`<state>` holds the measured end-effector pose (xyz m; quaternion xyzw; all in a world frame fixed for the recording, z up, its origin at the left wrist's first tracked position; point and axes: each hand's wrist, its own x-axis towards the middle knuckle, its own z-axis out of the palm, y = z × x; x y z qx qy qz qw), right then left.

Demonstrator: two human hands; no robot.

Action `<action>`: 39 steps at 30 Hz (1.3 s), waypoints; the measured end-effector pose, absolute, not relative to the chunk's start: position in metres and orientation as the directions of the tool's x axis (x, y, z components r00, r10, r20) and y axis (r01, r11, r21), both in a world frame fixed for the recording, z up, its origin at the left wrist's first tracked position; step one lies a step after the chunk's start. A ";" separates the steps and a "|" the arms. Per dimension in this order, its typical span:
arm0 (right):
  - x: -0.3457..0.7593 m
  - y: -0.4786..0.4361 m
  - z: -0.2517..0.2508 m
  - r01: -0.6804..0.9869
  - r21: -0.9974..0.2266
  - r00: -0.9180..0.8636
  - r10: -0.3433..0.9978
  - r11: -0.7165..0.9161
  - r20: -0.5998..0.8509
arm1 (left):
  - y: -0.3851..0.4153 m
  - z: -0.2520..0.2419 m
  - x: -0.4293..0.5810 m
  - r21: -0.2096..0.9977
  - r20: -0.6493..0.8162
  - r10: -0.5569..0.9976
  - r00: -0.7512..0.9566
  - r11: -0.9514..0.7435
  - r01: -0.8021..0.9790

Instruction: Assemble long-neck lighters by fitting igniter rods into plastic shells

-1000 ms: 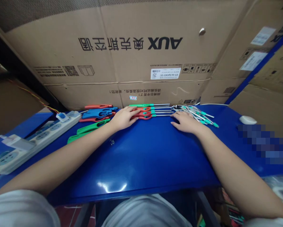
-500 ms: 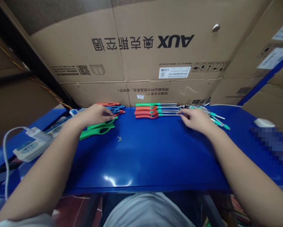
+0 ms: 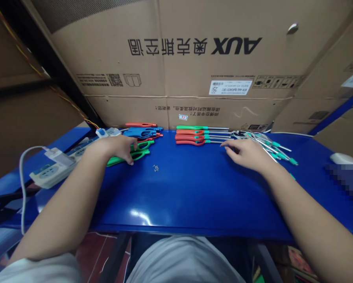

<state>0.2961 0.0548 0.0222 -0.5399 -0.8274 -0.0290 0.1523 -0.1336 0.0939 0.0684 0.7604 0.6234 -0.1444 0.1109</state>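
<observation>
While we are looking down in the head view, our left hand point(image 3: 121, 149) is arching over the green handles point(image 3: 115, 160) at the left of the table point(image 3: 194, 188), thumb and fingers standing apart around them; whether it is gripping one, we cannot tell. Behind it, blue handles point(image 3: 137, 133) are lying bunched with a few red ones, and a power strip point(image 3: 49, 172) is running past their left. Near the middle, four lighters point(image 3: 191, 138) are lying side by side, one green, one orange and two red, metal ends pointing right. At those ends our right hand point(image 3: 247, 155) is curving its fingers, thumb and forefinger close together; we cannot tell whether they are pinching anything. Just beside it, loose rods point(image 3: 282, 156) with teal ends are lying in a tangle. Small metal bits point(image 3: 155, 168) are lying in front of the green handles' right ends. Behind everything, cardboard point(image 3: 176, 86) is standing, its print showing upside down.
</observation>
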 end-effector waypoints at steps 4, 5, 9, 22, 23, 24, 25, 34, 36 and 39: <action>0.296 0.054 0.022 0.895 -0.112 -0.391 0.878 0.433 0.276 | 0.098 0.065 -0.134 -0.054 -0.376 0.913 0.160 -0.194 0.980; 0.296 0.054 0.022 0.893 -0.112 -0.394 0.877 0.437 0.276 | 0.099 0.064 -0.135 -0.067 -0.380 0.911 0.158 -0.198 0.978; 0.295 0.054 0.023 0.887 -0.118 -0.402 0.873 0.446 0.276 | 0.104 0.060 -0.139 -0.097 -0.395 0.905 0.158 -0.212 0.972; 0.295 0.052 0.026 0.870 -0.110 -0.436 0.855 0.480 0.281 | 0.090 0.070 -0.132 -0.056 -0.330 0.935 0.127 -0.154 0.987; 0.295 0.052 0.026 0.870 -0.113 -0.434 0.856 0.479 0.282 | 0.088 0.072 -0.132 -0.049 -0.329 0.935 0.135 -0.160 0.986; 0.295 0.052 0.026 0.870 -0.117 -0.433 0.856 0.479 0.282 | 0.086 0.074 -0.131 -0.041 -0.327 0.933 0.147 -0.170 0.985; 0.295 0.052 0.025 0.869 -0.121 -0.431 0.855 0.479 0.287 | 0.083 0.076 -0.130 -0.033 -0.326 0.931 0.161 -0.181 0.983; 0.259 0.032 0.019 0.568 -0.381 -0.563 0.682 0.729 0.467 | 0.028 0.068 -0.047 0.225 -0.081 0.806 0.586 -0.558 0.799; 0.247 0.024 0.018 0.465 -0.398 -0.627 0.611 0.791 0.483 | 0.019 0.051 -0.026 0.345 0.036 0.770 0.637 -0.608 0.715; 0.237 0.015 0.018 0.439 -0.304 -0.746 0.532 0.845 0.402 | 0.010 0.026 -0.006 0.395 0.108 0.734 0.671 -0.651 0.648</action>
